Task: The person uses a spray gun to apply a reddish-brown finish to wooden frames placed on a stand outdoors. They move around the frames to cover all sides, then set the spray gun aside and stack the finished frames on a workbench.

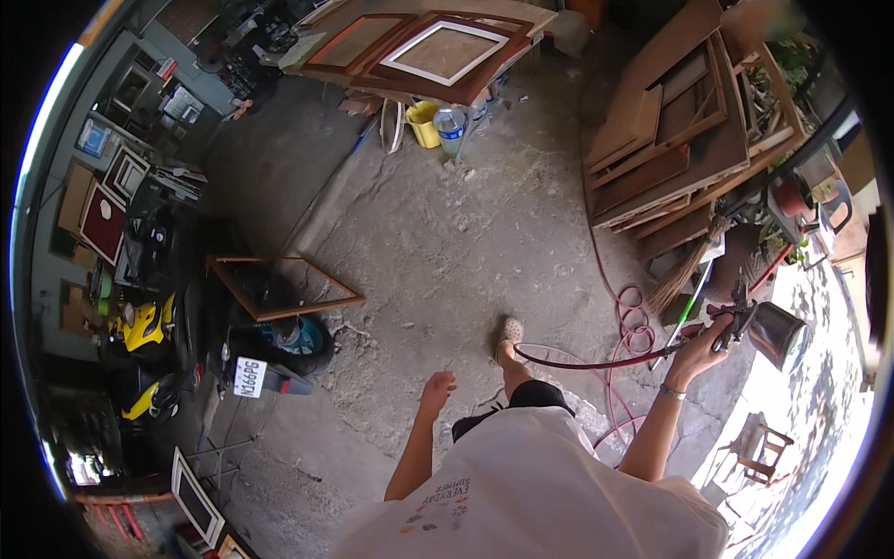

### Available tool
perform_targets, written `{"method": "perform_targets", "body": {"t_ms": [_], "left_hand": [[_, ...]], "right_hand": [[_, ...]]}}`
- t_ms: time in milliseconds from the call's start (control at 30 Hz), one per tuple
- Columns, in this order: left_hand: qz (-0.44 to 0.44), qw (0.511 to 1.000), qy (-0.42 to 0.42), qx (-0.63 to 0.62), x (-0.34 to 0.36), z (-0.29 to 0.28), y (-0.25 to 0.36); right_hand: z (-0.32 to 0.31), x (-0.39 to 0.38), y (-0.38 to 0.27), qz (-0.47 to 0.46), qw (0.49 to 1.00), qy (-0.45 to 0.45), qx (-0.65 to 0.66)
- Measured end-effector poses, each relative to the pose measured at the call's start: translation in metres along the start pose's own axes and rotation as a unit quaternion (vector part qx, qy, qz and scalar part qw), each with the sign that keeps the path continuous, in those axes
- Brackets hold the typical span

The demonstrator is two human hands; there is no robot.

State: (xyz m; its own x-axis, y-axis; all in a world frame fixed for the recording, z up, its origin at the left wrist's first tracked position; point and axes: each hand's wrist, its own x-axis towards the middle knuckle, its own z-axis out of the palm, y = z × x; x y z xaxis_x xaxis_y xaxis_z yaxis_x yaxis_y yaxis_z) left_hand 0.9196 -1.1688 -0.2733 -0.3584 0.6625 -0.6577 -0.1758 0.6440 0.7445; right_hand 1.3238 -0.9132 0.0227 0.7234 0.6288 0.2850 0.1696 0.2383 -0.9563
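Observation:
My right hand [705, 352], with a band around its wrist, grips a spray gun [740, 320] out at the right. A shiny metal cup [778, 337] sits on the gun, pointing away to the right. From the gun's handle a dark red air hose [610, 362] curves left past my foot. My left hand [438, 389] hangs free in front of me, its fingers loosely bent and apart, holding nothing. Bare concrete floor [466, 261] lies beyond it, and a brown wooden frame [307, 309] leans on a parked motorcycle [191, 335] to the left.
At the far end, a table [521, 11] carries brown frames and a white frame [402, 61]. Beneath it stand a yellow bucket [424, 126] and a water jug [450, 130]. Wooden panels [643, 140] lean at right beside a broom [684, 270]. Loops of red hose [633, 317] lie on the floor.

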Motion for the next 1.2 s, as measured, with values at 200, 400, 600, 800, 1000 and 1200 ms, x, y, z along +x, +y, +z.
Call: {"method": "perform_targets", "body": {"t_ms": [200,400,600,800,1000,1200], "left_hand": [[-0.129,0.988,-0.008,0.081,0.084,-0.045,0.000],[-0.007,0.991,0.001,0.132,0.211,-0.036,0.102],[0.366,0.886,-0.097,0.268,0.369,0.072,0.312],[0.233,0.857,-0.438,0.142,0.390,0.201,0.512],[0.142,0.741,-0.645,0.123,0.356,0.252,0.625],[0.319,0.793,-0.516,0.046,0.365,0.299,0.634]], "right_hand": [[0.138,0.026,0.042,0.043,0.998,0.009,-0.042],[0.232,0.033,0.068,0.077,0.994,0.041,-0.063],[0.343,0.029,0.086,0.110,0.984,0.062,-0.122],[0.444,0.035,0.107,0.156,0.978,0.081,-0.112],[0.534,0.057,0.107,0.112,0.982,0.048,-0.145],[0.577,0.091,0.093,0.149,0.981,0.018,-0.125]]}}
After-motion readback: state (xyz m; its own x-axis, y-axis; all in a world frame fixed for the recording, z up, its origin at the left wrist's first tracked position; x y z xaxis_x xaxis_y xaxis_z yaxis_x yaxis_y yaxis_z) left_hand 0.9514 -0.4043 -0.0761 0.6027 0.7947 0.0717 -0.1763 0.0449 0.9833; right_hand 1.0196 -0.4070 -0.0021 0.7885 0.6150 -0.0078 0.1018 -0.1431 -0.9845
